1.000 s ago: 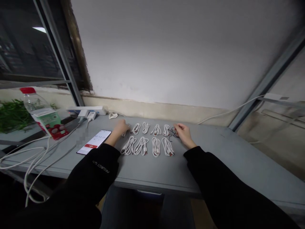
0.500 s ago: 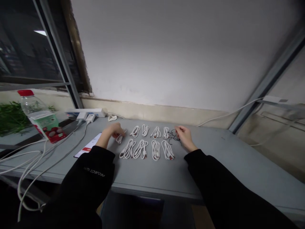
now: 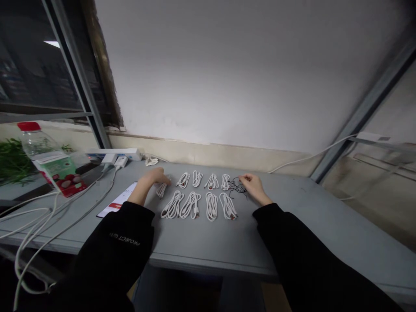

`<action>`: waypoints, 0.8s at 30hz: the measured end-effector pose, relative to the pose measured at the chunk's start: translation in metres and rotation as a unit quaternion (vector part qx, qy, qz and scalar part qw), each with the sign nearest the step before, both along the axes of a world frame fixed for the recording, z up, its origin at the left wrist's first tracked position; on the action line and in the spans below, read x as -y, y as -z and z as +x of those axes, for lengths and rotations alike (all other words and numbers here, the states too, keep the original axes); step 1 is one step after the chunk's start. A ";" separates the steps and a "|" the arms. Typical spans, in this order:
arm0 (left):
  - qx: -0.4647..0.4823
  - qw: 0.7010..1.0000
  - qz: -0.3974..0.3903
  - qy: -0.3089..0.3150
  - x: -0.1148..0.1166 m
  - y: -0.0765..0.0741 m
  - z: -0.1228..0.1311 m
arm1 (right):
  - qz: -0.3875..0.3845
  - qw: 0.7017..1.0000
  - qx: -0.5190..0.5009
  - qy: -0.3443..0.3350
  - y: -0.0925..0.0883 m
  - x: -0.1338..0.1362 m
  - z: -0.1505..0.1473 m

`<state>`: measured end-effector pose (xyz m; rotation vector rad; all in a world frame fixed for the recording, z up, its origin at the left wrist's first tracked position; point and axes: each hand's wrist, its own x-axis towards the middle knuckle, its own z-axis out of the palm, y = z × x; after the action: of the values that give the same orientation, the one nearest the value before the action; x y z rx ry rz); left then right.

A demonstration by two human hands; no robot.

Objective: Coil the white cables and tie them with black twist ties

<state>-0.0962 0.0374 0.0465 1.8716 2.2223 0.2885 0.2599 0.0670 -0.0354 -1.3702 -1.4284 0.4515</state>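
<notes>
At the left end of the far row, my left hand [image 3: 155, 177] is closed on a coiled white cable [image 3: 161, 190], its fingers partly hiding the coil. Opposite, my right hand [image 3: 252, 185] has thumb and fingertips pinched together at a loose pile of thin black ties [image 3: 238, 187]; one tie seems to be between them. Several more coiled white cables lie between the hands in two rows, among them a far-row coil [image 3: 183, 180] and a near-row coil [image 3: 212, 206].
A phone [image 3: 118, 200] lies beside my left forearm. Further left are a power strip [image 3: 130, 153] with chargers, loose white cords [image 3: 35, 229] and a red-capped bottle [image 3: 42, 145]. The wall [image 3: 227, 86] bounds the grey table [image 3: 208, 242] at the back.
The view has shifted slightly. Both hands stay at nearly the same spots, and the rows of coiled cables keep their layout.
</notes>
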 end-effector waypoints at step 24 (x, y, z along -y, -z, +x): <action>-0.117 0.984 0.113 0.075 -0.007 0.052 0.060 | 0.069 0.973 0.218 -0.009 0.019 -0.005 -0.008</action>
<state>-0.0364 0.0444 -0.0057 2.2883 2.2571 0.3225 0.2516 0.0720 -0.0541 -1.3973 -1.7927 0.0564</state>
